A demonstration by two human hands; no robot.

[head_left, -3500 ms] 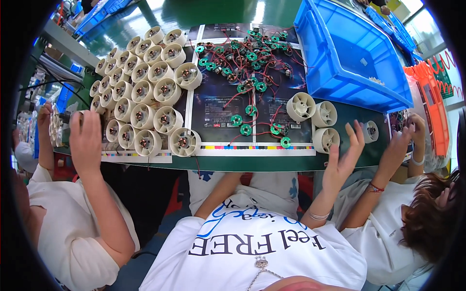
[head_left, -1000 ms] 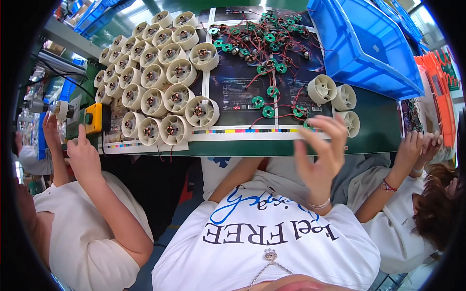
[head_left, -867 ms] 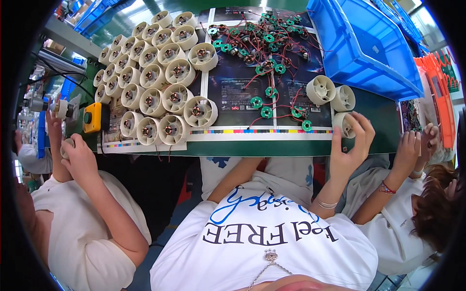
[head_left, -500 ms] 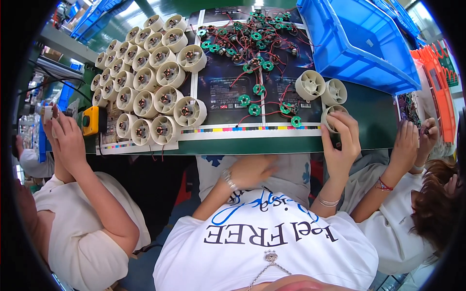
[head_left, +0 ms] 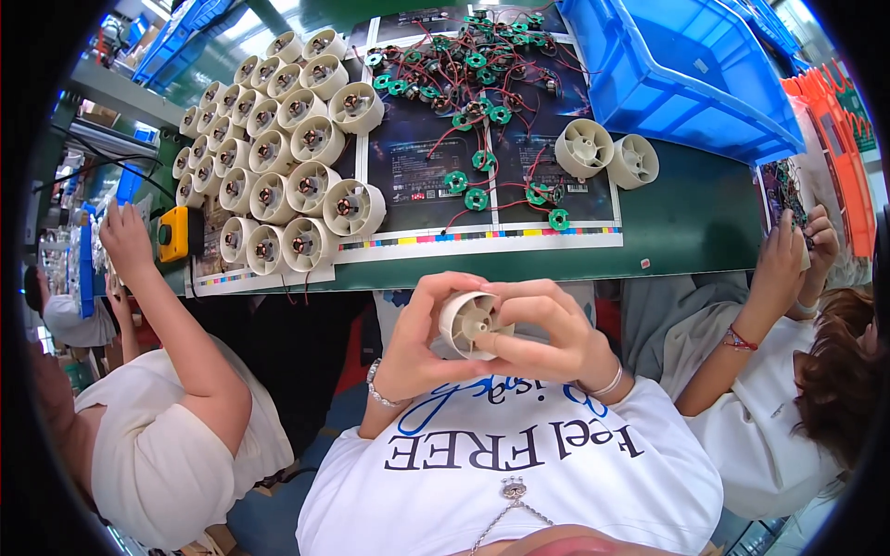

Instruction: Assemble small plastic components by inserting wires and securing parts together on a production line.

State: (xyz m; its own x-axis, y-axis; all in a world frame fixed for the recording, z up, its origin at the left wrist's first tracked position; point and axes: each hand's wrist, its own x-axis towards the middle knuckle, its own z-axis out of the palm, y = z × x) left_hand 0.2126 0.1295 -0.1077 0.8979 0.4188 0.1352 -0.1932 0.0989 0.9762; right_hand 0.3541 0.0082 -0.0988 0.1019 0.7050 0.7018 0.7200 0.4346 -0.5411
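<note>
In front of my chest, off the table's near edge, I hold a cream round fan housing (head_left: 454,321) with its open end up. My left hand (head_left: 413,348) is wrapped round its left side. My right hand (head_left: 559,339) grips the right side, a finger reaching inside by the central hub. Two more cream fan housings, one (head_left: 584,149) beside another (head_left: 635,161), stand on the table ahead to the right. Green ring-shaped circuit boards with red wires (head_left: 476,198) lie on the dark printed sheet (head_left: 417,176) beyond my hands.
Rows of cream fan housings with copper-wound motors (head_left: 308,188) fill the table's left part. A large blue bin (head_left: 686,102) stands at the far right. A yellow box with a green button (head_left: 179,233) is mounted at left. Co-workers sit on both sides, one hand (head_left: 783,264) at right.
My right hand has brought the nearest fan housing from the table's right side to my chest. My left hand has risen from my lap and taken hold of it too.
</note>
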